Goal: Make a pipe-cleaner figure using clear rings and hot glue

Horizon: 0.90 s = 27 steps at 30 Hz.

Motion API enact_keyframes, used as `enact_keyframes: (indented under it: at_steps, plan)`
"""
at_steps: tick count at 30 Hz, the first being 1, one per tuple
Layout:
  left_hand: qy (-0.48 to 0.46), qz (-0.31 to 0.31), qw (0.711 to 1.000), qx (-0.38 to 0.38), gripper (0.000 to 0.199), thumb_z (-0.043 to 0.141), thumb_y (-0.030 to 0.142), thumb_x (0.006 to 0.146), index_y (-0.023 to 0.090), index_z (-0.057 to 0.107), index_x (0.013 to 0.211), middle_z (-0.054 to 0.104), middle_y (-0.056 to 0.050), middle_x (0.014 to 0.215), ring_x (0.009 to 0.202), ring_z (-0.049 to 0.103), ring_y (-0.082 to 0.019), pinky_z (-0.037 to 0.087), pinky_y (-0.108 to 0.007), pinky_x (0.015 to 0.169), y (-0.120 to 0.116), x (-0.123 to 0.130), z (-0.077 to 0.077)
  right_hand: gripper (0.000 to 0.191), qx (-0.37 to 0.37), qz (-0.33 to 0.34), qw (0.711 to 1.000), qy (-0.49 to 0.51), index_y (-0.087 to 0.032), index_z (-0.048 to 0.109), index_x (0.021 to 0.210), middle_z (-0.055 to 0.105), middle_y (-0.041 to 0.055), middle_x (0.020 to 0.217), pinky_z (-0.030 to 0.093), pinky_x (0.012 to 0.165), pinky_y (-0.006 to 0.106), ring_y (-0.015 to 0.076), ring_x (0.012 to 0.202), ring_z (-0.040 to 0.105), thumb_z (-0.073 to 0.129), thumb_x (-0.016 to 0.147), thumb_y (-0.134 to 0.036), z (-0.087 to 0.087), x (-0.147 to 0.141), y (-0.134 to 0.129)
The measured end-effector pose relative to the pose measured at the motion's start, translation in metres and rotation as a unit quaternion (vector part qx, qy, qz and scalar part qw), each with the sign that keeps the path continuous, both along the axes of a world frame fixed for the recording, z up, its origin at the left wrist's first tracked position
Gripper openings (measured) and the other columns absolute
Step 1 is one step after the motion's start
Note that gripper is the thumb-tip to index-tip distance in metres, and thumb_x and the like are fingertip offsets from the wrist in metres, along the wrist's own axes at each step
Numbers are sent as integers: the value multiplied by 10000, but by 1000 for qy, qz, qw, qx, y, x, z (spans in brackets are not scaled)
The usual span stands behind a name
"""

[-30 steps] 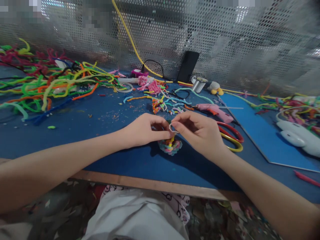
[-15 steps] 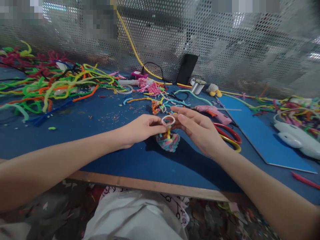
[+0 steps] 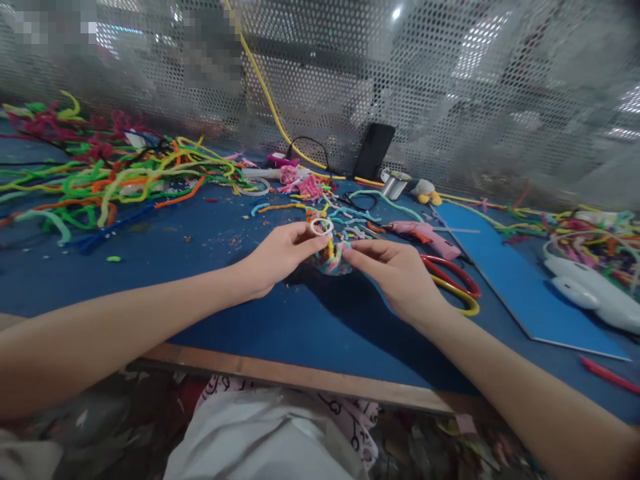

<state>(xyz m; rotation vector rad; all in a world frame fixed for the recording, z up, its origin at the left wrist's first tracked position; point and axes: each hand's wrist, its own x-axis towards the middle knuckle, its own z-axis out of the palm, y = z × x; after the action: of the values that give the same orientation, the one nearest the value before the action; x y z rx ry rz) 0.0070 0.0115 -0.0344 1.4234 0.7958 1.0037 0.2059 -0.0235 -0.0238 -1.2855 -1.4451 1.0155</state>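
Left hand (image 3: 290, 250), frame centre: thumb and fingers pinching the white ring (image 3: 321, 227) of the multicoloured fuzzy piece (image 3: 336, 265); right hand (image 3: 400, 273), right of centre: thumb and forefinger gripping the piece's pastel edge

On table (image 3: 280, 327): pipe cleaners (image 3: 106, 193) left; phone (image 3: 374, 151) at back; glue gun (image 3: 427, 237) left of board (image 3: 505, 280)

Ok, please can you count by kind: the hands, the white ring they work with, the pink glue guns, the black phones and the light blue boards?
Hands: 2 (left hand, right hand)
White ring: 1
Pink glue gun: 1
Black phone: 1
Light blue board: 1
Total: 6
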Motion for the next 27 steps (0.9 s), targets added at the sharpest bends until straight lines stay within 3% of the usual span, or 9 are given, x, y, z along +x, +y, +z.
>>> enact_keyframes:
  at_steps: [13, 27]
  plan:
    - [173, -32, 972, 155, 221, 600, 379, 905, 161, 639, 909, 675, -8, 802, 735, 601, -152, 444, -251, 685, 0, -6, 3, 262, 44, 48, 987, -146, -167, 758, 881, 768, 54, 855, 513, 758, 331, 206, 784, 676, 716, 803, -413, 7, 1, -1]
    - [189, -58, 966, 167, 187, 539, 357, 944, 186, 611, 921, 732, -19, 844, 794, 661, -174, 458, -244, 707, -5, -8, 8, 229, 66, 62, 974, -206, -179, 759, 879, 770, 47, 856, 501, 747, 332, 204, 765, 667, 690, 829, -392, 11, 1, -2]
